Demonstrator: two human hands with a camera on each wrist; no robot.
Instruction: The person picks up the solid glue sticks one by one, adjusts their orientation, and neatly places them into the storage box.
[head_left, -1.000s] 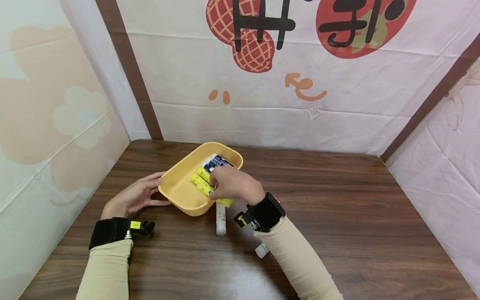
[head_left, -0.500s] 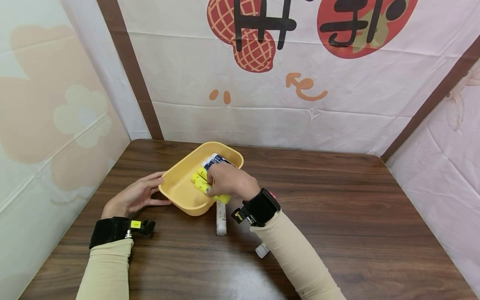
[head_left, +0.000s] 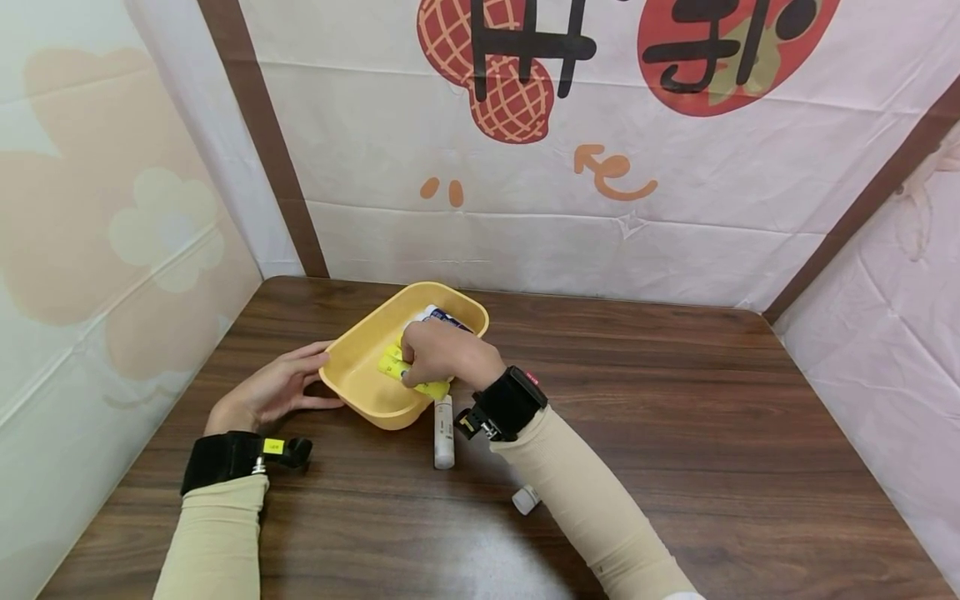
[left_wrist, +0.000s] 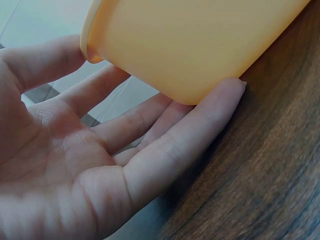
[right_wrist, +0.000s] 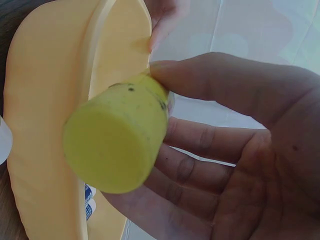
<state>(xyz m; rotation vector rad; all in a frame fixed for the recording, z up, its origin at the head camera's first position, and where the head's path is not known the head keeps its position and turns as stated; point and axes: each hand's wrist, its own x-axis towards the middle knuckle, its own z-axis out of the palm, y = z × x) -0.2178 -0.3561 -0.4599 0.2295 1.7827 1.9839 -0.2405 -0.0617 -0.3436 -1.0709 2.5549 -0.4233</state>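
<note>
Right hand (head_left: 442, 353) over near-right rim of yellow tray (head_left: 358, 377), thumb and fingers curled round yellow-capped glue stick (right_wrist: 120, 137), held just above rim, cap end toward wrist. Left hand (head_left: 272, 390) flat against tray's left side, fingers straight, touching wall, gripping nothing. More glue sticks (head_left: 392, 362) lying inside tray. White glue stick (head_left: 444, 430) on wooden table (head_left: 675, 433) just near of tray; small white cap (head_left: 526, 499) nearer, beside right sleeve.
</note>
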